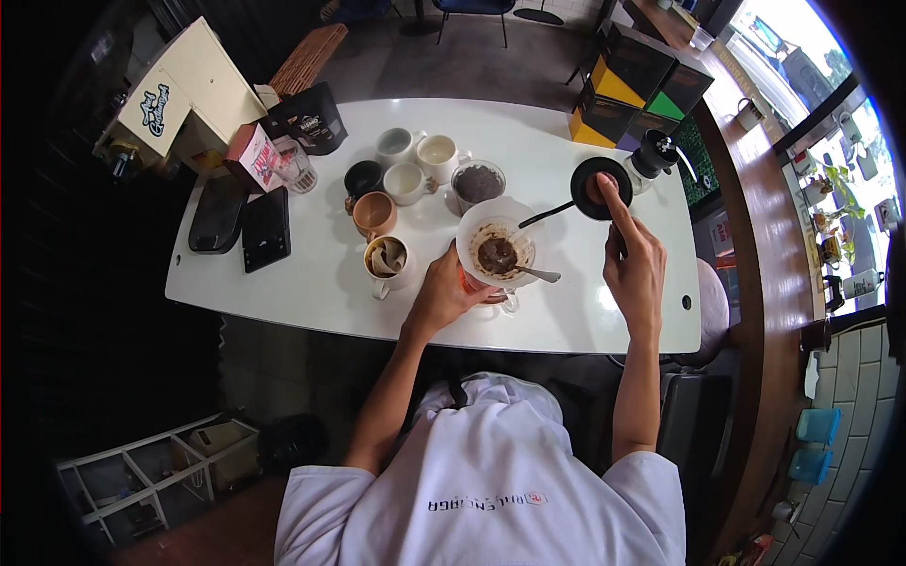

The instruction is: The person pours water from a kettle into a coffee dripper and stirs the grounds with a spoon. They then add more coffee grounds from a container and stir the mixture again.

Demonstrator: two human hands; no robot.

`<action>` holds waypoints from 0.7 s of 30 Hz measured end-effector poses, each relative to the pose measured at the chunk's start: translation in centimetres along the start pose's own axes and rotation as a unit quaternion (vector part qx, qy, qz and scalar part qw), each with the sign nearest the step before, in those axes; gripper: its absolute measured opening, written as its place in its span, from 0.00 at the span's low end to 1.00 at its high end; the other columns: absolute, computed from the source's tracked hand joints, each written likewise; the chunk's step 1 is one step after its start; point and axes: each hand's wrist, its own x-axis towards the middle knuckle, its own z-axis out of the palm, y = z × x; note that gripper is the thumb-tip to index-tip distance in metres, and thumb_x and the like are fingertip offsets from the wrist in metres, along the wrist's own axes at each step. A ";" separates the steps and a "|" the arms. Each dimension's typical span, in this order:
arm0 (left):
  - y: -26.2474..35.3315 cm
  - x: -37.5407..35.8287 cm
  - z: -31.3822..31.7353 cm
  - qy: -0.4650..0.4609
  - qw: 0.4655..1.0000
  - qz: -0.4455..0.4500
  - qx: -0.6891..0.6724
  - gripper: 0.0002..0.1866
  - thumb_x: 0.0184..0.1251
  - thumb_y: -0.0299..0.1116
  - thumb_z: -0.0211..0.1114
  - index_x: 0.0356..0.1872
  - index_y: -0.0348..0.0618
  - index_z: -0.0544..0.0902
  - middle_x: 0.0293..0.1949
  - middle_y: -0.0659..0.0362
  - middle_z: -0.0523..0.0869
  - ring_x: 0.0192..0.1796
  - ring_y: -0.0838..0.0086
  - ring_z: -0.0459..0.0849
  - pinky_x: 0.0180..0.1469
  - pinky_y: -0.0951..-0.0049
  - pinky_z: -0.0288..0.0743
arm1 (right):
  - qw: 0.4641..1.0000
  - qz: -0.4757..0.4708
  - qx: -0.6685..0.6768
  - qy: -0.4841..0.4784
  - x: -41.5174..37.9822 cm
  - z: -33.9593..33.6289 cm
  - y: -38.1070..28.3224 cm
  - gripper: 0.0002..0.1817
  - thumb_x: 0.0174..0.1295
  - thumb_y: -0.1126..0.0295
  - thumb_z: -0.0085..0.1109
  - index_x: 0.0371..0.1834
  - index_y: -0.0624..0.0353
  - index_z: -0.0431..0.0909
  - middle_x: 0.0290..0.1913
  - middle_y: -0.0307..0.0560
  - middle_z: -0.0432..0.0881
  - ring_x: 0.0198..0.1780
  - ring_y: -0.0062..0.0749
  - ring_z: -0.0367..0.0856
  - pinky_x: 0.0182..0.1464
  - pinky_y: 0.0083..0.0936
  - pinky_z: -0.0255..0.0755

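Note:
My right hand (634,264) is closed around a black gooseneck kettle (590,200), one finger stretched over its lid. The kettle's thin spout (545,215) reaches over a white paper filter (472,231) with wet dark coffee grounds (497,253) inside. A spoon (538,274) rests in the filter, its handle over the near right rim. Low on the left side, my left hand (445,291) grips an orange-red coffee dripper, mostly hidden under the filter. Part of a glass server (511,302) shows below. Whether water is flowing cannot be made out.
Several cups, including a brown cup (375,214) and a cup with a used filter (387,258), stand left of the dripper. Behind it is a glass bowl of dark contents (477,184). A hand grinder (653,156) and black boxes (632,85) stand at the back right.

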 end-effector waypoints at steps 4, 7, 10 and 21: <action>-0.4 0.0 0.0 -0.010 1.000 -0.008 -0.020 0.40 0.48 0.33 0.84 0.62 0.34 0.72 0.54 0.46 0.85 0.57 0.55 0.86 0.59 0.59 0.80 | 1.000 0.000 -0.019 -0.009 0.1 -0.4 -0.3 0.48 0.54 0.90 0.56 0.75 0.25 0.68 0.26 0.50 0.80 0.24 0.39 0.78 0.36 0.41 0.73; -0.3 0.0 0.0 -0.017 0.999 -0.021 -0.025 0.40 0.47 0.33 0.84 0.62 0.34 0.72 0.54 0.46 0.85 0.57 0.55 0.85 0.59 0.59 0.80 | 1.000 -0.007 -0.013 -0.003 0.3 -0.6 -0.2 0.48 0.55 0.89 0.56 0.75 0.24 0.68 0.25 0.49 0.79 0.24 0.39 0.77 0.36 0.41 0.72; -0.7 0.1 0.1 -0.021 0.999 -0.022 -0.023 0.40 0.47 0.32 0.84 0.62 0.34 0.72 0.54 0.46 0.85 0.57 0.55 0.85 0.59 0.59 0.80 | 1.000 -0.005 -0.022 -0.005 0.4 -1.1 -0.4 0.48 0.55 0.89 0.57 0.75 0.24 0.68 0.25 0.48 0.79 0.24 0.38 0.76 0.35 0.40 0.72; -0.2 0.2 -0.1 -0.024 1.000 -0.012 -0.011 0.36 0.47 0.31 0.83 0.58 0.33 0.75 0.51 0.47 0.87 0.55 0.56 0.87 0.57 0.60 0.81 | 0.999 -0.028 -0.042 -0.006 0.0 -0.8 0.2 0.49 0.52 0.90 0.57 0.75 0.24 0.69 0.23 0.46 0.75 0.22 0.36 0.74 0.32 0.41 0.70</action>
